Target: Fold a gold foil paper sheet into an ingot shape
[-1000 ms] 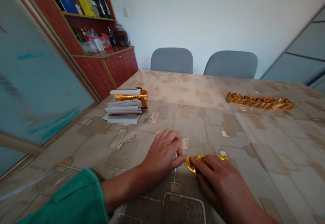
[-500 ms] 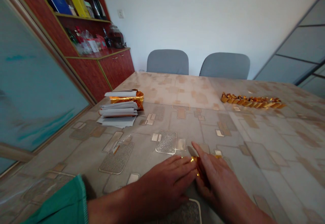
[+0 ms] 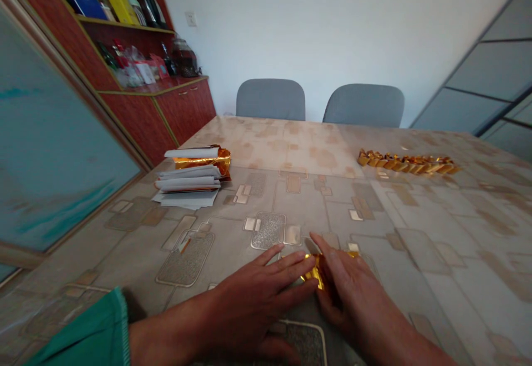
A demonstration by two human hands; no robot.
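Note:
A piece of shiny gold foil paper (image 3: 316,277) lies on the table in front of me, mostly covered by my hands. My left hand (image 3: 257,294) is open, palm down, its fingers stretched and spread, with fingertips touching the foil's left part. From the right, my right hand (image 3: 357,285) is curved over the foil, its forefinger along the far side and its thumb on the near side. Foil shows between that thumb and forefinger; the remaining right fingers are hidden.
At the left lies a stack of white-backed gold foil sheets (image 3: 189,186). A row of folded gold foil pieces (image 3: 407,162) lies at the far right. The patterned tablecloth (image 3: 266,150) covers the table. Two grey chairs (image 3: 270,99) stand beyond, and a red cabinet (image 3: 185,108) at the left.
My left hand's fingers have spread apart and lifted slightly, uncovering more of the gold foil. My right hand stays nearly in place. The whole view has shifted a little.

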